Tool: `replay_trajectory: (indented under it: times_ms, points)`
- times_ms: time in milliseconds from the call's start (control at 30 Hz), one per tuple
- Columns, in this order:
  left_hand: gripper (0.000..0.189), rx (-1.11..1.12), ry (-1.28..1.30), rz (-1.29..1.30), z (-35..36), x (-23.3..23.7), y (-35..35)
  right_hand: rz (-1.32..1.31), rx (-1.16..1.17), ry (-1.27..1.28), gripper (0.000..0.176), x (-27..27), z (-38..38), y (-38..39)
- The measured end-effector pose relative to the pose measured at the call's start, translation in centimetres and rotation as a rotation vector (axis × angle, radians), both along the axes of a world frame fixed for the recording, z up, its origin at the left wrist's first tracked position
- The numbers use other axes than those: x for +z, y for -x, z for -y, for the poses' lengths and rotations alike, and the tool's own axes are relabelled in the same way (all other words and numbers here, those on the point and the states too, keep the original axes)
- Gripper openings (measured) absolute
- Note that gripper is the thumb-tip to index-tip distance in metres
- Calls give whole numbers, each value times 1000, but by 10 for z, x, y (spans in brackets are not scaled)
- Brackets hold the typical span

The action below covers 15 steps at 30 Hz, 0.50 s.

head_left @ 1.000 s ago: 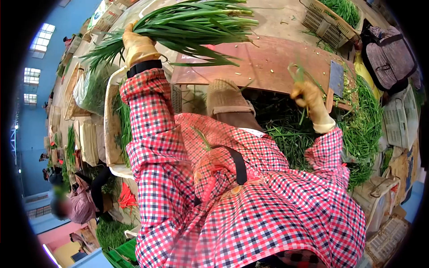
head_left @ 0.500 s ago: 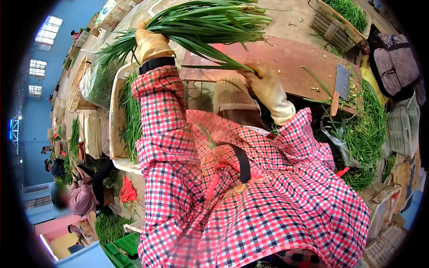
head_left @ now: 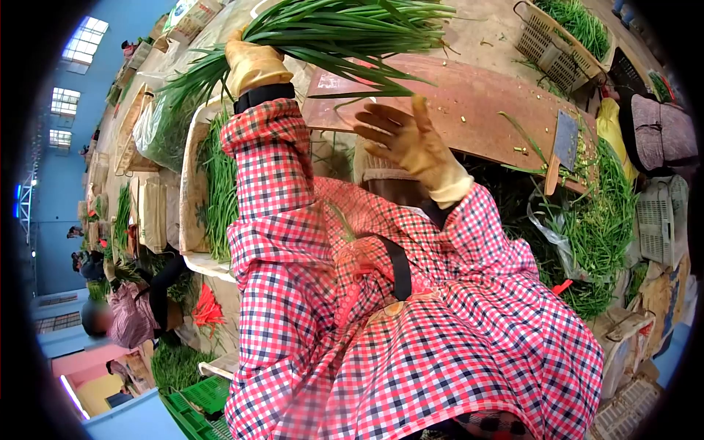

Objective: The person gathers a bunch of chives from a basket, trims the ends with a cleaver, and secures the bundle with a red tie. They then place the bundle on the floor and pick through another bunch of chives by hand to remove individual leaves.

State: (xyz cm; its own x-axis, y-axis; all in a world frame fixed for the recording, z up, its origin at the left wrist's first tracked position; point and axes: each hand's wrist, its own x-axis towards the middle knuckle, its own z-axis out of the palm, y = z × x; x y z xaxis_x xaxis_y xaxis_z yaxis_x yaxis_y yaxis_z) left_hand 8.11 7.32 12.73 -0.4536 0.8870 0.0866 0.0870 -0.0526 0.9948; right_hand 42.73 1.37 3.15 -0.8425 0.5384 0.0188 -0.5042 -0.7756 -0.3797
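Observation:
My left hand (head_left: 255,66), in a yellowish glove, is wrapped round a large bunch of long green stalks (head_left: 345,33) at the top of the view. The stalks' pale ends point right, above a reddish-brown board (head_left: 455,103). My right hand (head_left: 414,143), gloved too, is open with fingers spread and palm showing, just below the hanging leaf tips and near the board's front edge. It holds nothing. A cleaver (head_left: 563,143) with a wooden handle lies at the board's right end among cut bits.
A crate of green stalks (head_left: 196,191) stands at the left. Loose greens (head_left: 601,220) are heaped at the right. A basket (head_left: 554,51) is at the upper right, a green crate (head_left: 198,403) at the lower left. Another person (head_left: 132,315) sits at the far left.
My right hand has let go of the lower leaves, opened and turned its palm into view. The bunch in my left hand has shifted slightly up and right.

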Motion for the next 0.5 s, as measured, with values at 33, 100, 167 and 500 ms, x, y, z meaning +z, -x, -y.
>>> replay_trajectory:
  times_ms: [33,100,167,500]
  points:
    - [30,-280,58,-7,17,19,11,-9,-13,21,57,1,-3,10]
    - [32,-275,3,210,19,28,-8,69,-192,28,46,-18,-8,33]
    - [35,307,-222,640,-4,15,-70,82,-311,92,29,-20,-8,42]
    - [38,252,-210,201,-40,-49,4,93,-140,-303,26,-19,-1,-21]
